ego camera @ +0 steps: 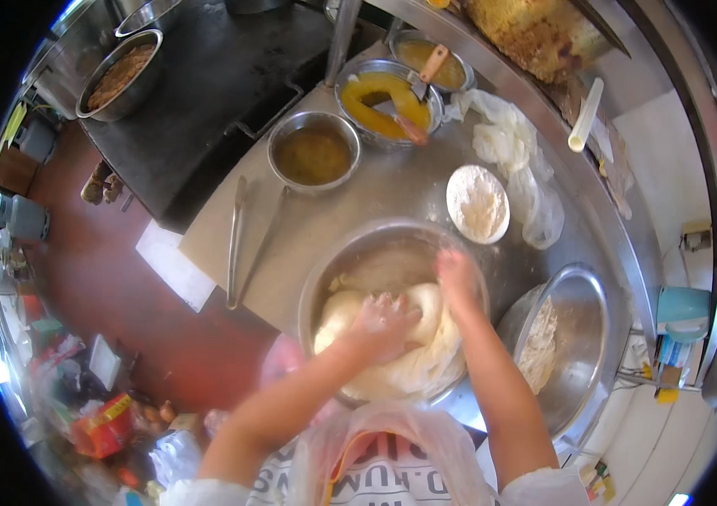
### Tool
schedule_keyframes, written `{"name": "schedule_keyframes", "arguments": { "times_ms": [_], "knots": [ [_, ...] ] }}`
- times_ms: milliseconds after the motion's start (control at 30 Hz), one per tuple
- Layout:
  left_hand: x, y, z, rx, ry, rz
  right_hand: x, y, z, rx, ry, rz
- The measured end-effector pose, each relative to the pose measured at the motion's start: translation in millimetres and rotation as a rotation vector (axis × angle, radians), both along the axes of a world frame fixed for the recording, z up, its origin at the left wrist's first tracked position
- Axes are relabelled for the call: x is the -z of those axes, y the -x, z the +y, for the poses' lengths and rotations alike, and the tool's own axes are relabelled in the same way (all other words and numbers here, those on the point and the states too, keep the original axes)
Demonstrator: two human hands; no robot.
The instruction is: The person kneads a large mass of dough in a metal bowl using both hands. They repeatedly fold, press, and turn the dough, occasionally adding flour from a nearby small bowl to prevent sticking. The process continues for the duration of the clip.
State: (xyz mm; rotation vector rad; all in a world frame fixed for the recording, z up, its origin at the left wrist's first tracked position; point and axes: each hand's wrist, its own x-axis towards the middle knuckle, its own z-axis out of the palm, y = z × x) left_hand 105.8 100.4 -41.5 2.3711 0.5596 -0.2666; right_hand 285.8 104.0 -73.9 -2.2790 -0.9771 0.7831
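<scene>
Before me a large steel bowl (311,297) holds a big mass of pale dough (422,373). My left hand (390,322) presses on the top of the dough near its middle, with the fingers apart and bits of dough stuck to them. My right hand (456,278) is at the right inner side of the bowl, by the dough's edge. Motion blurs its fingers, so whether they grip anything is unclear. Beyond the bowl, a white bowl of flour (477,203) sits on the steel worktop (396,183).
A tilted steel bowl with flour (577,354) stands close on the right. Leftward lie metal tongs (235,246) and a steel bowl of brownish liquid (315,153). Farther back are a basin of yellow liquid (365,95), a crumpled plastic bag (513,152) and a black griddle (219,82).
</scene>
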Motion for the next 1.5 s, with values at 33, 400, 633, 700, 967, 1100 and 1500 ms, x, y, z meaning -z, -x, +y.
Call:
{"name": "schedule_keyframes", "arguments": {
  "times_ms": [33,400,633,700,967,1100,1500],
  "knots": [
    [6,-1,-5,0.006,-0.032,-0.015,-5,21,17,-0.148,0.051,-0.178],
    [-8,-2,2,0.025,-0.013,-0.059,18,-33,-24,0.212,0.013,0.13],
    [18,-5,-7,-0.223,0.59,-0.174,-24,126,52,-1.279,0.278,0.01],
    [38,-6,-12,-0.1,0.274,-0.193,-19,91,60,-1.022,0.357,0.1],
    [63,-9,-26,-0.326,0.586,-0.229,-31,104,55,-0.982,0.261,-0.176],
    [9,2,-2,-0.354,0.482,-0.28,-38,134,38,-1.14,0.07,0.113],
    [0,-1,-2,-0.012,-0.001,-0.019,-6,-34,-36,0.547,-0.113,0.392]
  ]
}}
